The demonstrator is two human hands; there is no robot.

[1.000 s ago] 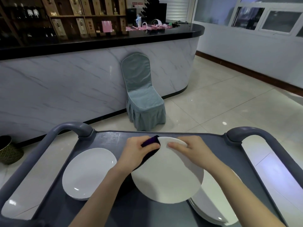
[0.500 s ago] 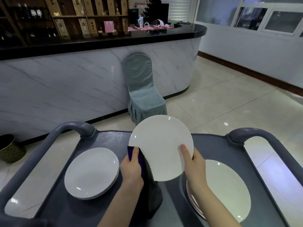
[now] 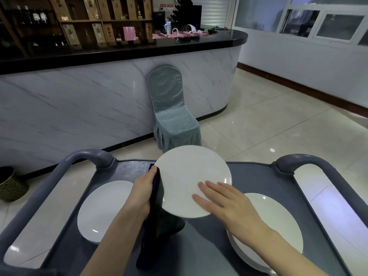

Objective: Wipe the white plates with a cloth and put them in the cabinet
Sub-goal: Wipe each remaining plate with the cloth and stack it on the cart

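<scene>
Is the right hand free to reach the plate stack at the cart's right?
Probably yes: the right hand rests flat on the held plate, and the plate stack lies bare beneath its wrist.

Left hand [image 3: 143,193] grips a dark cloth [image 3: 159,222] against the edge of a raised white plate [image 3: 189,176], right hand [image 3: 225,204] flat on its face. More plates sit on the grey cart [image 3: 127,170].
</scene>
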